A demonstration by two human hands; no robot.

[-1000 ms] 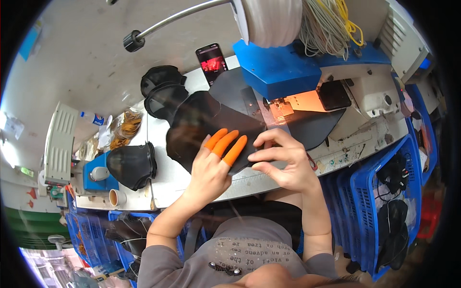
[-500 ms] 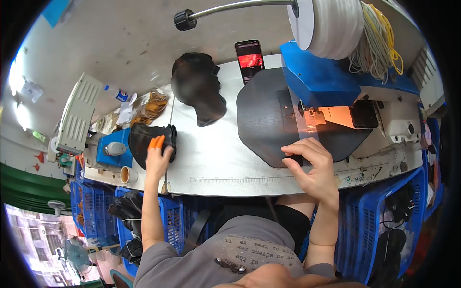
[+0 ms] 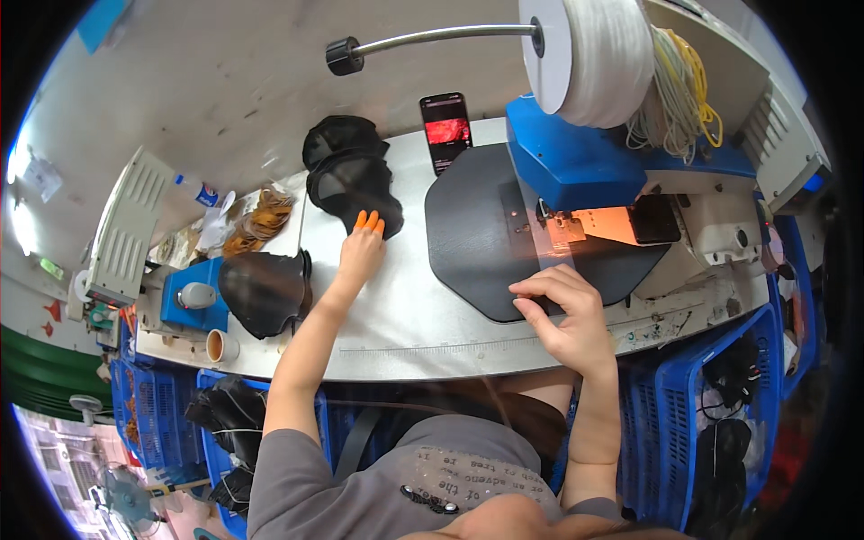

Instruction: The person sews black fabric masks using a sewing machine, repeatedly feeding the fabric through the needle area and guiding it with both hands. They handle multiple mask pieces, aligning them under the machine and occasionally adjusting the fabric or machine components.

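My left hand (image 3: pixel 363 250), with orange covers on its fingertips, reaches across the table. Its outstretched fingers lie on the near end of a black, curved, leather-like piece (image 3: pixel 346 186). A similar black piece (image 3: pixel 342 139) lies just behind, partly overlapped by it. A stack of black curved pieces (image 3: pixel 263 292) rests to the left of my left forearm. My right hand (image 3: pixel 569 319) hovers at the near edge of a dark plate (image 3: pixel 472 243) around the blue-headed sewing machine (image 3: pixel 576 166). Its fingers are curled, with a small gap between thumb and forefinger and nothing visible there.
A phone (image 3: pixel 445 133) stands behind the plate. A large white spool (image 3: pixel 603 63) hangs over the machine. At the left are a small blue machine (image 3: pixel 195 295), a cup (image 3: pixel 221 346) and brown strips (image 3: pixel 261 225). Blue baskets (image 3: pixel 679 387) flank my seat.
My left hand has moved from the left stack to the middle black pieces, where two now show apart. My right hand stays beside the plate. The whole view has shifted slightly.
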